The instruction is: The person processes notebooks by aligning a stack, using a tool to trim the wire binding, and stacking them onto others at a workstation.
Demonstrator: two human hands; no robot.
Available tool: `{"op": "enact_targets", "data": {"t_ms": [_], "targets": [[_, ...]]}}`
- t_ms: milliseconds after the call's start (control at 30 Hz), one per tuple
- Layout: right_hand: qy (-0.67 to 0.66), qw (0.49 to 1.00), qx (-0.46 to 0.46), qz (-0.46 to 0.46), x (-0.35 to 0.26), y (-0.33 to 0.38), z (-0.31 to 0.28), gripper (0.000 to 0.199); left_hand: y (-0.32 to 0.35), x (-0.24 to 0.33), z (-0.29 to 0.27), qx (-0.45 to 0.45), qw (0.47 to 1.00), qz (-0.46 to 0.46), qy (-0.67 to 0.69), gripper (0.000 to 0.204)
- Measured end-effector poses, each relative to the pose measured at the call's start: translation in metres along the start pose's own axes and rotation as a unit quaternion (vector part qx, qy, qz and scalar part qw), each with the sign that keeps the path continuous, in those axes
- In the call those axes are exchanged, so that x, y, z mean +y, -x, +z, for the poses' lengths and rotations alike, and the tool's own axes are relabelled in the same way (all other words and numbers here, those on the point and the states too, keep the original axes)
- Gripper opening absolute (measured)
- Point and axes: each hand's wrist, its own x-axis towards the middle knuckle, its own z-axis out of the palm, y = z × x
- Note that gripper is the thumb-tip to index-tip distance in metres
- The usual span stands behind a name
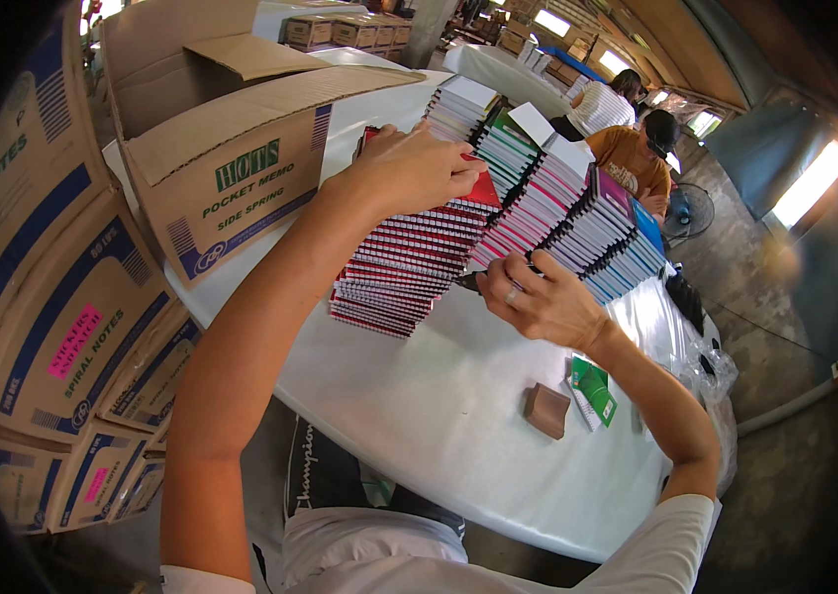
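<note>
A tall leaning stack of red spiral notebooks (404, 262) stands on the white-covered table, its bindings toward me. My left hand (414, 173) reaches over the top of this stack, its fingers curled down round the uppermost notebooks. Just right of the stack's lower part is my right hand (542, 302), fingers bent and a ring on one of them. A small dark thing shows at its fingertips, too unclear to name. Beyond my hands are stacks of green notebooks (508, 158), pink notebooks (538, 203) and purple and blue notebooks (602, 233).
An open cardboard box (231, 178) sits left of the stacks, with closed cartons (72, 337) piled further left. A brown block (545, 411) and a small green-covered notebook (592, 391) lie near my right forearm. Two people (637, 148) and a fan (688, 210) are beyond the table.
</note>
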Motion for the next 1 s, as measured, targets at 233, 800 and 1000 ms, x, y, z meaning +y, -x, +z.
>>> {"op": "enact_targets", "data": {"t_ms": [233, 800, 1000], "targets": [[-0.067, 0.995, 0.021, 0.066, 0.001, -0.008, -0.019, 0.032, 0.001, 0.002, -0.004, -0.01, 0.999, -0.033, 0.0, 0.045], [-0.023, 0.986, -0.105, 0.131, -0.024, -0.02, -0.031, 0.021, 0.001, -0.003, -0.001, 0.013, 1.0, 0.008, 0.015, 0.044], [-0.005, 0.998, 0.06, -0.006, 0.033, 0.001, -0.005, 0.038, -0.002, -0.002, 0.003, 0.012, 1.0, -0.01, 0.009, 0.045]]}}
